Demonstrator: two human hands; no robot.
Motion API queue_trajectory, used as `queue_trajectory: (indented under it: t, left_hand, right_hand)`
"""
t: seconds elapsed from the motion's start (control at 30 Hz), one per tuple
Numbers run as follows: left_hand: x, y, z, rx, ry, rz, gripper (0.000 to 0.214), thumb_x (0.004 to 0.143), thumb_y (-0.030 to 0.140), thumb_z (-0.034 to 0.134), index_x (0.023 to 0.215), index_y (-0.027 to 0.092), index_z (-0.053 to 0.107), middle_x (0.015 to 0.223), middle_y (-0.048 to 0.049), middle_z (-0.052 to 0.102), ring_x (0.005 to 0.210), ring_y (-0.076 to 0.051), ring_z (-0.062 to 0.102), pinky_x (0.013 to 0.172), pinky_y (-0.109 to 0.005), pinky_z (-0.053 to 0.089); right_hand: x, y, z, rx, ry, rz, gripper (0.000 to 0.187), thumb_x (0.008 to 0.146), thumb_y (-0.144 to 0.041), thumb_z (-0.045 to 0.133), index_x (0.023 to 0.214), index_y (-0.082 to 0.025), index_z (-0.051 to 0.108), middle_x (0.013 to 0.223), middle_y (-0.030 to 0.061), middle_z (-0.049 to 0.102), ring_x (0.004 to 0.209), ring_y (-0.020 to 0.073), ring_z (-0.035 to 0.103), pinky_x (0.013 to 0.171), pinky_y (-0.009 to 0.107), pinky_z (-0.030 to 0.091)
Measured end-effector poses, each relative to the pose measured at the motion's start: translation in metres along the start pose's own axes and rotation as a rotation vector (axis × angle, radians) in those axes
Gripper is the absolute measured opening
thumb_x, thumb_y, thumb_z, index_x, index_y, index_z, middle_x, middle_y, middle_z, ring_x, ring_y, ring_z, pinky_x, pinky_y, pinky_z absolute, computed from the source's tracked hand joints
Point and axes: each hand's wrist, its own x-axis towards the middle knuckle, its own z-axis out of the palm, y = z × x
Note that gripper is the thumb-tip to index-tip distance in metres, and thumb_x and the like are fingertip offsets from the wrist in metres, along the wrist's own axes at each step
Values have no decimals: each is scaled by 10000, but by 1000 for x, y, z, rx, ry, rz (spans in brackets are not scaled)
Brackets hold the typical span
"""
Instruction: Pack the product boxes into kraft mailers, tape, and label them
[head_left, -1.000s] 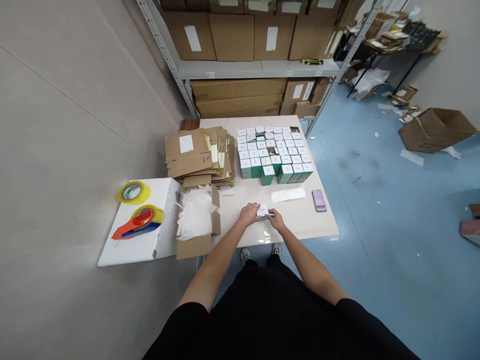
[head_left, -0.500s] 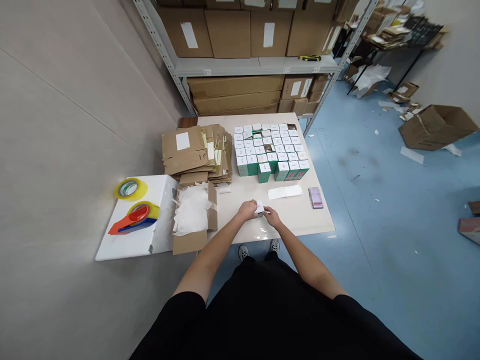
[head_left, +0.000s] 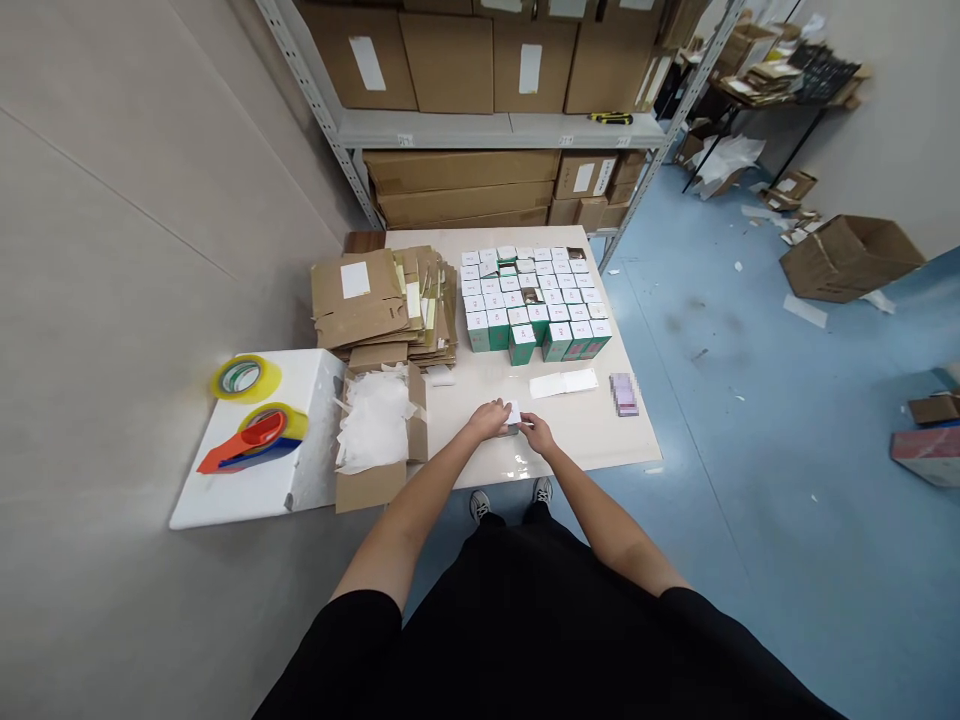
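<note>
My left hand point(head_left: 487, 418) and my right hand point(head_left: 535, 432) meet over the near edge of the cream table point(head_left: 600, 440). Both are closed round a small white box point(head_left: 513, 414) held between them, just above the tabletop. Behind the hands lies a flat white strip of paper point(head_left: 564, 382). A small stack of purple cards point(head_left: 623, 393) lies to the right. Further back stand several rows of green-and-white boxes point(head_left: 532, 300).
A pile of flattened brown cartons point(head_left: 379, 300) lies at the table's back left. An open carton of white packing paper point(head_left: 375, 430) and a white board with two tape rolls point(head_left: 255, 400) are to the left. Metal shelving with big cartons point(head_left: 465, 110) stands behind; loose cardboard litters the blue floor.
Both hands stay closed on the small white box, with only small finger shifts. The camera has drifted, so the whole scene sits slightly further left and higher.
</note>
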Motion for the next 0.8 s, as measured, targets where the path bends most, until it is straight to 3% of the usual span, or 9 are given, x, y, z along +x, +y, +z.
queue_trajectory:
  t: [0.27,0.37,0.43,0.53,0.63,0.7,0.8]
  left_hand:
    - [3,-1,-8,66,-88,58,462,916,351,643,1336,160,629,1214,-188,705,1112,-326,698,962,-376,514]
    - [5,-7,-13,-35,-82,16,404,968,381,549,1291,180,682,1128,-149,759,1080,-310,713,951,-362,515]
    - [7,-14,-14,-174,-8,-33,419,991,388,505,1323,207,686,1192,-123,762,1124,-290,703,978,-343,506]
    - [10,-25,-8,-455,159,-174,494,1035,425,434,1459,228,596,1278,-82,747,1134,-233,705,993,-307,505]
    - [16,-27,4,-677,255,-398,545,1061,458,394,1518,185,512,1193,-90,768,956,-187,742,914,-290,539]
    - [21,-24,15,-729,280,-531,531,1051,429,447,1512,173,501,1150,-90,773,931,-178,743,888,-280,545]
    - [23,-15,27,-710,305,-669,558,1012,393,543,1520,169,482,1226,-122,744,1104,-217,718,936,-304,537]
  right_hand:
    - [-7,5,3,-8,-5,-6,337,879,-392,641,1176,-244,693,1225,57,753,989,219,743,986,404,571]
    - [-9,5,3,-12,22,-1,344,871,-401,648,1165,-231,695,1229,77,747,990,220,741,974,399,573]
    - [-11,5,2,-2,21,-15,344,868,-396,652,1168,-234,699,1241,83,746,1003,221,738,979,396,571]
    - [-13,6,1,9,18,-23,346,865,-394,648,1173,-247,699,1236,74,752,987,224,735,973,409,574]
    - [-14,7,2,-6,25,-3,350,862,-392,638,1178,-252,691,1226,65,753,952,224,736,952,417,578]
    - [-14,7,3,-29,25,11,336,865,-384,632,1170,-254,689,1221,61,750,936,222,737,946,412,576]
    - [-14,6,3,-60,25,18,302,872,-371,626,1146,-262,690,1210,53,748,936,222,739,941,403,573]
